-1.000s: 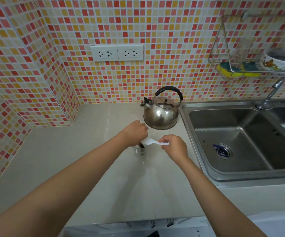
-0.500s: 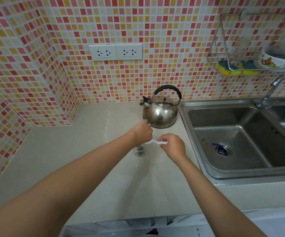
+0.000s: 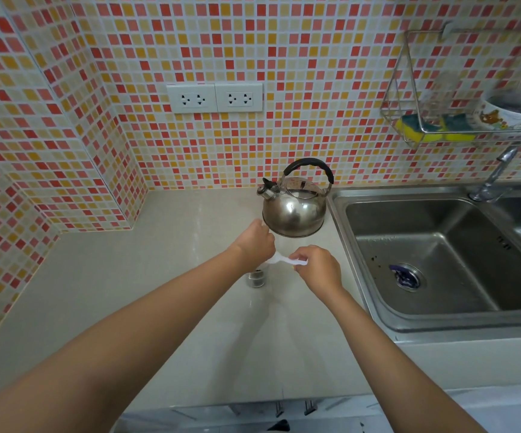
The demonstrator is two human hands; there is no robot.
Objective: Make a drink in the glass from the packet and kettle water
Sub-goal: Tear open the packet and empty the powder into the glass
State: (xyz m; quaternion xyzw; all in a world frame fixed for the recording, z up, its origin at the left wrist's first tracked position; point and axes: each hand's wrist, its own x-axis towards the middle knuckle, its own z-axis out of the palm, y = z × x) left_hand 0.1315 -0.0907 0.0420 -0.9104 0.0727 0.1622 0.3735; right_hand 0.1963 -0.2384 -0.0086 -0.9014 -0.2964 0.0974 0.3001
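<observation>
Head view. No brand or legible writing anywhere; only a cartoon bear print on the bowl (image 3: 516, 112) in the wire rack (image 3: 409, 98) at upper right, with yellow-green sponges (image 3: 424, 129) beside it.

Left hand (image 3: 254, 243) curled closed over the top of the glass (image 3: 256, 278), gripping its rim. Glass stands on the pale surface (image 3: 128, 276) just in front of the kettle, dark contents at its bottom.

Right hand (image 3: 318, 267) pinches the handle of a white plastic spoon (image 3: 284, 260), which lies roughly level between the two hands, bowl end toward the left hand and above the glass.

Steel kettle (image 3: 293, 210) with black handle sits upright behind the hands, next to the sink (image 3: 440, 260). Packet not visible.

Against half a second ago: both hands hold the same grips, spoon still spans between them at the same tilt; glass has not shifted. Camera has tipped slightly, so the kettle and sockets (image 3: 214, 97) sit a touch lower in frame.
</observation>
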